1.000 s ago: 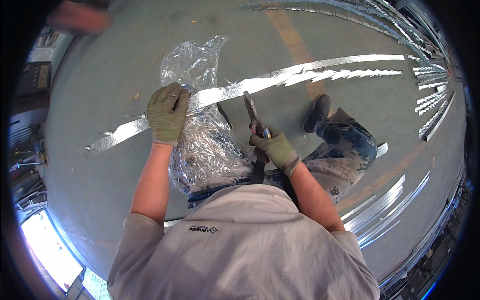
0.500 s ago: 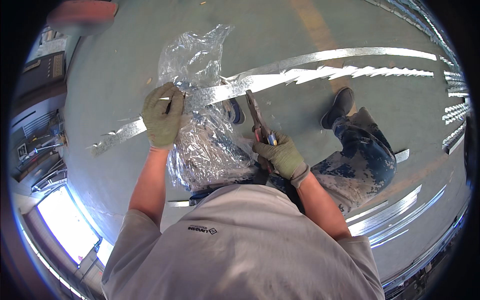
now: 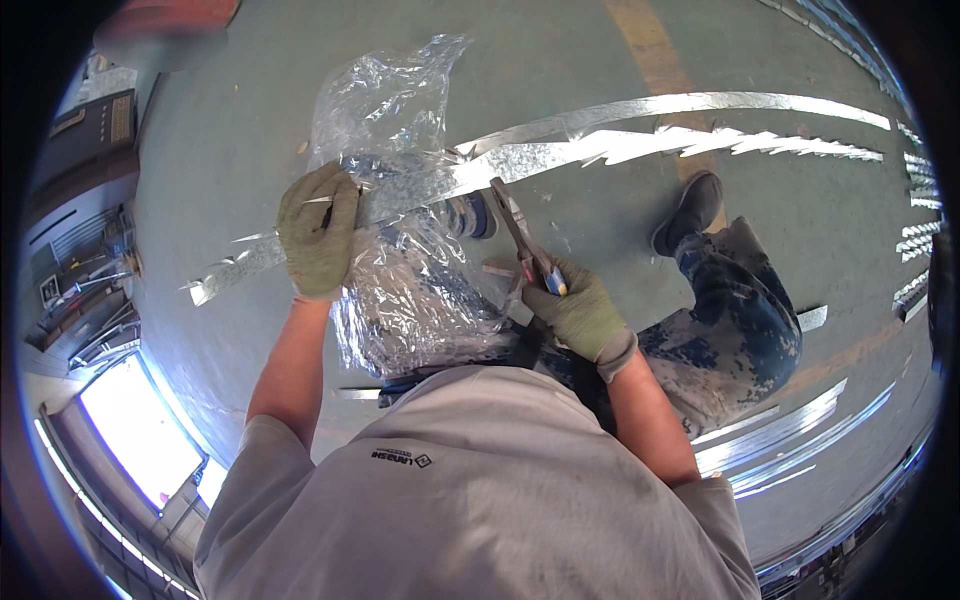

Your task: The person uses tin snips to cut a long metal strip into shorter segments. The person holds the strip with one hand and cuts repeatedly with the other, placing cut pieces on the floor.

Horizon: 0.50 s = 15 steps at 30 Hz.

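A long galvanized metal strip (image 3: 410, 193) runs slantwise across in front of me, its right part cut into a row of jagged teeth. My left hand (image 3: 318, 232), in a grey-green work glove, is closed around the strip near its left end. My right hand (image 3: 580, 308), gloved alike, grips a pair of tin snips (image 3: 521, 232) by red-and-blue handles. The snips' jaws point up at the strip's lower edge; whether they touch it I cannot tell. Crinkled clear plastic sheet (image 3: 400, 290) covers my left leg below the strip.
More metal strips (image 3: 770, 430) lie on the floor at lower right, and toothed pieces (image 3: 915, 240) at the far right rim. A red object (image 3: 180, 20) stands at the upper left. My right shoe (image 3: 688, 212) rests on the green floor (image 3: 540, 60) by a yellow line.
My right hand and the snips have shifted slightly right and down. My left hand has moved a little left with the strip. The whole view has turned slightly.
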Available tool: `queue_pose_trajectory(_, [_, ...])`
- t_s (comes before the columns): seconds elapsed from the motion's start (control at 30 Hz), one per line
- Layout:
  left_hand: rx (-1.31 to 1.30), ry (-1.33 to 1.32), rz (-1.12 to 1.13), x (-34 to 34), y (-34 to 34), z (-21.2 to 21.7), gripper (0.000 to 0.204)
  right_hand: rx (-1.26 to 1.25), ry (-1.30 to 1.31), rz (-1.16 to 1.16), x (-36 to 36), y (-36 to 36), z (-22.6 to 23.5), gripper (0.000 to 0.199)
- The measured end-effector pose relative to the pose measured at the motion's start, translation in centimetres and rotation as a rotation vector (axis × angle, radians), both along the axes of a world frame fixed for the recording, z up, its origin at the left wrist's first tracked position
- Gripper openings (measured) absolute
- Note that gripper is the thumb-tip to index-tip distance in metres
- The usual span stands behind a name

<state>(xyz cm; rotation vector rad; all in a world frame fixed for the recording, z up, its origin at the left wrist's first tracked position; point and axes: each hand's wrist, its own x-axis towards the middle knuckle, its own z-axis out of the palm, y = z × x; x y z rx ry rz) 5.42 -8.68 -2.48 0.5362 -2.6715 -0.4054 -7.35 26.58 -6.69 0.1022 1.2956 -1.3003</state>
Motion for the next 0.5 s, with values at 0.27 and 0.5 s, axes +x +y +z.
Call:
queue_pose_trajectory(0.27, [0.053,-0.032,0.044,0.6,-0.1,-0.3,0.02,-0.252,-0.375,-0.16,0.3,0.2,-0.2,0.045])
queue_pose_trajectory(0.5, [0.292,0.034,0.215,0.0,1.1,0.0,0.017,-0.716,-0.904,-0.305,3.5,0.0,-4.1,0.054])
